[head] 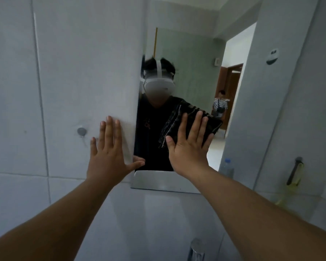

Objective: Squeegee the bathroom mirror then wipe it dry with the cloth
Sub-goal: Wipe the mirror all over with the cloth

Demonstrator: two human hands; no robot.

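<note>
Covering most of the dark folded cloth at centre frame, the right hand presses it flat against the frameless rectangular wall mirror, fingers straight and spread. Only the cloth's frayed, striped edges show. The left hand lies splayed on the pale grey wall tile, thumb overlapping the mirror's lower left edge.

pale grey tiled wall with thin grout lines, small round metal stud on the left, dark hook on the right, chrome tap down low, soft dim daylight
</note>
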